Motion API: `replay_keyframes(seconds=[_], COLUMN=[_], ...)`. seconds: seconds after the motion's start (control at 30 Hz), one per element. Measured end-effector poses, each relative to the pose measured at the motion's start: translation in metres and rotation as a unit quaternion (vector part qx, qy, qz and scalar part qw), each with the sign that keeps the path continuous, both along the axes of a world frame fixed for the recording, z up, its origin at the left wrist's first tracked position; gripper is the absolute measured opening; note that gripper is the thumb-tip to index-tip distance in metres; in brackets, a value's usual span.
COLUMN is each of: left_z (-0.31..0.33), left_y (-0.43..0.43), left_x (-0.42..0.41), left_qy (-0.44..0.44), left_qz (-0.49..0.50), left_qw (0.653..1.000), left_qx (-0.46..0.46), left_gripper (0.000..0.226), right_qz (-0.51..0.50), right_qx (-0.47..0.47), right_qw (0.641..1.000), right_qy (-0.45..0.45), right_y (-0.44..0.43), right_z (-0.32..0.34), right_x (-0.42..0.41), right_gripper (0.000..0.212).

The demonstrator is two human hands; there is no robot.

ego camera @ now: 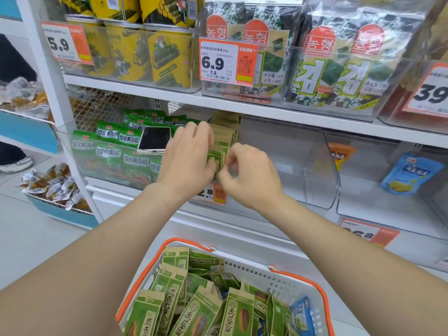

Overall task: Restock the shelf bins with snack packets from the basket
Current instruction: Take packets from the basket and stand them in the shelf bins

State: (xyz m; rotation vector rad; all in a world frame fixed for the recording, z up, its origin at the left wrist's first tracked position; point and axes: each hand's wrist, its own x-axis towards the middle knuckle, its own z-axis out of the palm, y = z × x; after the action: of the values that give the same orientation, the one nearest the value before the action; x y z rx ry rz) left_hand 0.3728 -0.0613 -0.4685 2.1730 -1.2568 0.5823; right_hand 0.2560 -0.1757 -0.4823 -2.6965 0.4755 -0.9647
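**A:** What had sat at the left of that lower shelf?

**B:** Green vegetable-crisp packets (114, 146), with a phone (155, 139) lying on top. Just right of it, the left hand (186, 163) lay with straight fingers against the row of sunflower seed packets (224, 134). Its grip was apart and only steadied the row.

**A:** And the right hand (249, 175)?

**B:** Its grip looked pinched on the edge of the front packet (218, 154) in that row. Below, at lower centre, the basket (261, 277) was heaped with more seed packets.

**A:** How should that step have gone?

**B:** As I judged it, the row needed pressing back and the packet seating upright, face forward. After that, filling could run rightward into the bare part of the clear bin (315, 166).
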Motion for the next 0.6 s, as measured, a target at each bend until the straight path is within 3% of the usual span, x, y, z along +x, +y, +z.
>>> replay_keyframes(seconds=[0.1,0.2,0.27,0.4,0.5,0.6], left_z=[0.001,-0.009,-0.021,-0.049,-0.078,-0.095], left_y=[0.004,0.008,0.009,0.011,0.01,0.01], left_x=[-0.007,-0.014,-0.02,-0.037,-0.051,-0.066], left_qy=[0.054,0.122,0.147,0.188,0.137,0.101], left_qz=[-0.025,-0.021,-0.07,-0.14,-0.128,-0.135], left_qw=[0.997,0.977,0.948,0.834,0.74,0.703], left_qx=[0.058,0.172,0.272,0.5,0.646,0.691], left_gripper=[0.015,0.013,0.016,0.015,0.026,0.025], right_qz=[0.108,0.164,0.173,0.18,0.206,0.246], right_qx=[-0.067,-0.083,-0.068,-0.127,-0.141,-0.174], right_qw=[0.983,0.923,0.881,0.801,0.766,0.727], right_qy=[0.132,0.337,0.435,0.556,0.592,0.617], right_y=[0.011,0.013,0.014,0.025,0.037,0.045], right_z=[-0.005,-0.019,-0.035,-0.085,-0.123,-0.163], right_x=[-0.022,-0.036,-0.043,-0.05,-0.057,-0.069], right_gripper=[0.012,0.017,0.022,0.027,0.031,0.054])
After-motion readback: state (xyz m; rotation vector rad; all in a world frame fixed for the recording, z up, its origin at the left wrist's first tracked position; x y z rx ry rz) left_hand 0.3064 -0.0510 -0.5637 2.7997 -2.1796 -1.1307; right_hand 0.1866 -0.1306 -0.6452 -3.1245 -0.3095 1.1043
